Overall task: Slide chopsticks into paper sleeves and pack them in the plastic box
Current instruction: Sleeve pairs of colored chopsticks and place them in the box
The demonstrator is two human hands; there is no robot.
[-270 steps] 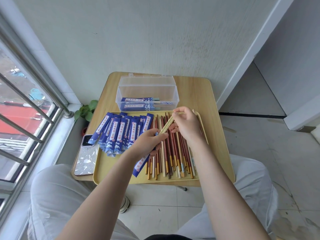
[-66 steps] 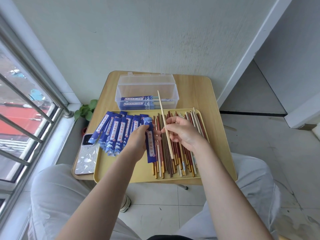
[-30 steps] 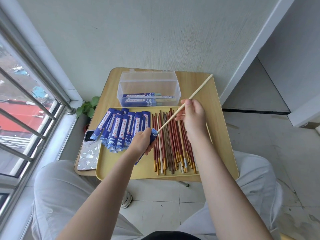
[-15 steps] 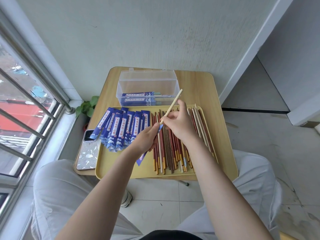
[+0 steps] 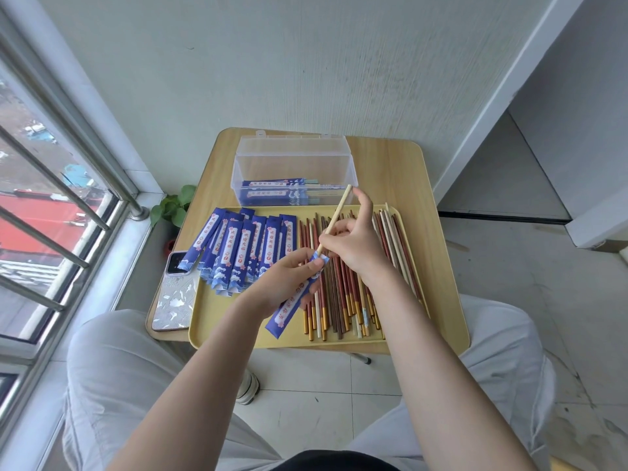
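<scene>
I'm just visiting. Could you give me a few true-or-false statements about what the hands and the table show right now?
1. The left hand holds a blue paper sleeve. True.
2. The right hand holds a red chopstick. False: it pinches a pale chopstick.
3. The plastic box is empty. False: wrapped pairs lie inside.
4. A phone lies left of the yellow tray. True.
5. The box's lid is closed. False: it is open.

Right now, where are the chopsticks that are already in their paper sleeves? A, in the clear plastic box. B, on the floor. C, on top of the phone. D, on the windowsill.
A: two blue sleeved pairs lie flat at the bottom of the clear plastic box, behind the yellow tray.
</scene>
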